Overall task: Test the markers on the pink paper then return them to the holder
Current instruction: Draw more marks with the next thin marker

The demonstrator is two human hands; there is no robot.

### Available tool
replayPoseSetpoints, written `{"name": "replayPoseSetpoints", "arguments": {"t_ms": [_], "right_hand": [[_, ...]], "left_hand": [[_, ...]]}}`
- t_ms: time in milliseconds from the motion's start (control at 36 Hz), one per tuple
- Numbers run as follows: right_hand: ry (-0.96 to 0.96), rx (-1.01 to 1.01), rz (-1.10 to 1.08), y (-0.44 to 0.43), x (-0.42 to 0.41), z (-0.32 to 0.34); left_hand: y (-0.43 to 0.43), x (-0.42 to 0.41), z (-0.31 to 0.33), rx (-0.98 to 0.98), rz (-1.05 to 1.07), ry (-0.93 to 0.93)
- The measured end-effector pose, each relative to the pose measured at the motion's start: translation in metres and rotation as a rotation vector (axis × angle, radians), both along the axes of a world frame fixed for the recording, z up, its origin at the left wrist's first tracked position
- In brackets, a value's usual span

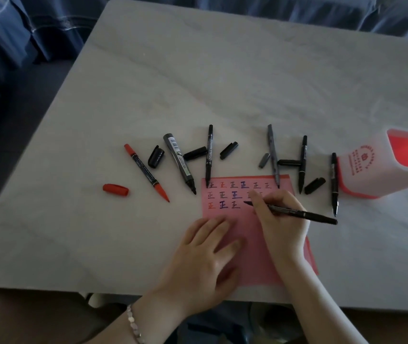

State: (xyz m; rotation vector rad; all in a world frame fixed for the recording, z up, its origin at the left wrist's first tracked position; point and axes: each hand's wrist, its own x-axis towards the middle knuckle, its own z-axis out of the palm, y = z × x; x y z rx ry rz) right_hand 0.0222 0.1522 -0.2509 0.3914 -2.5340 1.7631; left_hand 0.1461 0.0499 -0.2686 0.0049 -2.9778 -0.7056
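Observation:
The pink paper (pixel 245 219) lies near the table's front edge, with rows of small written marks across its top. My left hand (pixel 205 254) rests flat on it, fingers spread. My right hand (pixel 279 219) grips a black marker (pixel 304 214), its tip touching the paper in the third row. Several uncapped markers lie in a row beyond the paper: a red one (pixel 147 172), a thick grey one (pixel 179 162), a black one (pixel 209 155), and more to the right. The white and red holder (pixel 384 167) lies tipped on its side at the right.
Loose caps lie among the markers: a red cap (pixel 115 190) at the left, black caps (pixel 155 156) (pixel 229 150) and a grey cap (pixel 264 160). The pale marble table (pixel 222 83) stretches back toward blue fabric (pixel 24 33). The table's front edge runs under my wrists.

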Motion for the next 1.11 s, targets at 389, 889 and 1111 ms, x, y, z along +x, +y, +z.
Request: {"name": "replayPoseSetpoints", "arguments": {"t_ms": [389,889,1111], "right_hand": [[0.051,0.077,-0.076,-0.0003,-0.0053,-0.0069],[0.048,0.124,-0.015,-0.0007,-0.0050,-0.0054],[0.073,0.111,-0.069,-0.0019,-0.0037,-0.0048]], "left_hand": [[0.0005,0.0001,0.0028,0.028,0.001,-0.003],[-0.0006,0.0001,0.0048,0.020,-0.011,-0.019],[-0.0004,-0.0006,0.0051,0.019,-0.009,-0.015]]}}
